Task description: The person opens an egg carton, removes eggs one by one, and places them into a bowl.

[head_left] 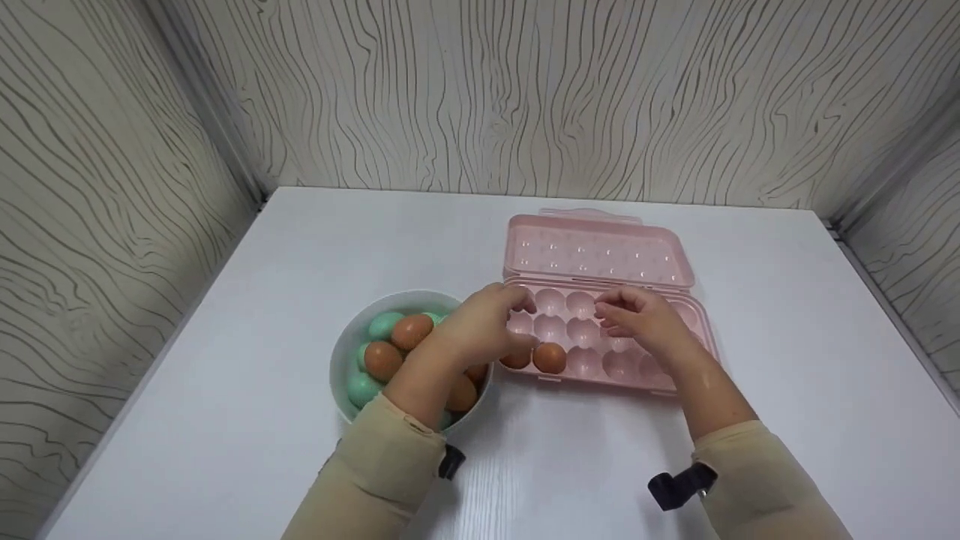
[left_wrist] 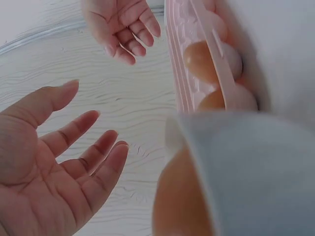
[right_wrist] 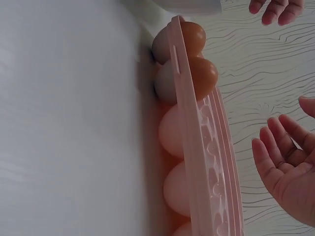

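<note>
A pink egg tray [head_left: 585, 363] lies on the table with its lid [head_left: 600, 251] folded back. Two brown eggs sit side by side in its near row at the left; one brown egg [head_left: 550, 358] shows fully, the other is partly behind my left hand [head_left: 484, 322]. That hand hovers over the tray's left end, fingers loosely bent and holding nothing. My right hand [head_left: 641, 319] is above the tray's right half, its fingers relaxed and free of any object. Left of the tray stands a white bowl [head_left: 337, 367] of brown and green eggs, partly covered by my left forearm.
The white table [head_left: 247, 337] carries the bowl and tray close together. Wood-grain patterned panels [head_left: 495, 97] enclose the back and sides. A dark wrist device [head_left: 679, 486] is strapped over the right sleeve, and another dark device [head_left: 451, 461] over the left.
</note>
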### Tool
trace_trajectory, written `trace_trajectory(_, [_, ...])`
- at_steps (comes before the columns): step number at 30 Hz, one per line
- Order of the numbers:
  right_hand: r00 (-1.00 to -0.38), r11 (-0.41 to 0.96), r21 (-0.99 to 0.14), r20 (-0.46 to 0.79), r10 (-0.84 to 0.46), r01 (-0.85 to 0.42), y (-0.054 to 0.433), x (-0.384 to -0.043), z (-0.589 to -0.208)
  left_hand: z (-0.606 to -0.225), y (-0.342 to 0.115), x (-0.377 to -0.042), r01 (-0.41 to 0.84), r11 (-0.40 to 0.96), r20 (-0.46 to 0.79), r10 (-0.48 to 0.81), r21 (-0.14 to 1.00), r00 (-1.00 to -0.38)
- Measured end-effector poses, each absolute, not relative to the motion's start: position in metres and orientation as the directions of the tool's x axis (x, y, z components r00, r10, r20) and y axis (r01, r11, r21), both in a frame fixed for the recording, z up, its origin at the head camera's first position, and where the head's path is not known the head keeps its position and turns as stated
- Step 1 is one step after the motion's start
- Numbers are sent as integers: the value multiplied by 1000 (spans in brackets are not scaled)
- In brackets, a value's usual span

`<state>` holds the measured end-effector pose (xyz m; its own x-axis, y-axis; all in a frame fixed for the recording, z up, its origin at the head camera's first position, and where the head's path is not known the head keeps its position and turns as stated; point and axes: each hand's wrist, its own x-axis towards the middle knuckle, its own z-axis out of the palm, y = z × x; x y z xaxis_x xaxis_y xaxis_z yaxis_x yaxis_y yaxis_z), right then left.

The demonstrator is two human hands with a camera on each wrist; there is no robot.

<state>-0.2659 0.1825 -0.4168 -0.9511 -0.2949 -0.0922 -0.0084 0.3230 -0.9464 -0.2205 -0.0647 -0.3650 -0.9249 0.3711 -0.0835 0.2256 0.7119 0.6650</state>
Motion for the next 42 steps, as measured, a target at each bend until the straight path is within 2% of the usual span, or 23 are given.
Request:
trace_trajectory(8, [-974, 342, -939, -62, -219, -17, 215, -269, -418, -378, -44, -220, 210, 720, -115, 374, 661, -920])
trace_trajectory(14, [-988, 416, -910, -70, -137, 6, 242, -269, -421, -387, -29, -220, 178, 787, -162, 332, 591, -929])
trace_trajectory(19, [-996, 474, -878, -87, -35, 60, 260, -268, -424, -397, -20, -221, 233, 813, -102, 335, 533, -937])
trace_trajectory(23, [-996, 570, -818, -63, 57, 84, 272, -267, -429, -407, -13, -224, 254, 815, -78, 342, 522, -936])
trace_trajectory(29, [-988, 716, -685, -35, 151, 134, 286, -266, -439, -418, -3, -227, 208, 820, -128, 321, 533, -938])
trace_trajectory(34, [-985, 757, -636, -34, 168, 151, 291, -267, -447, -423, 1, -228, 214, 853, -110, 299, 476, -948])
trace_trajectory(42, [-979, 772, -602, -148, 143, 204, 292, -265, -457, -431, 5, -230, 181, 889, -120, 252, 420, -960])
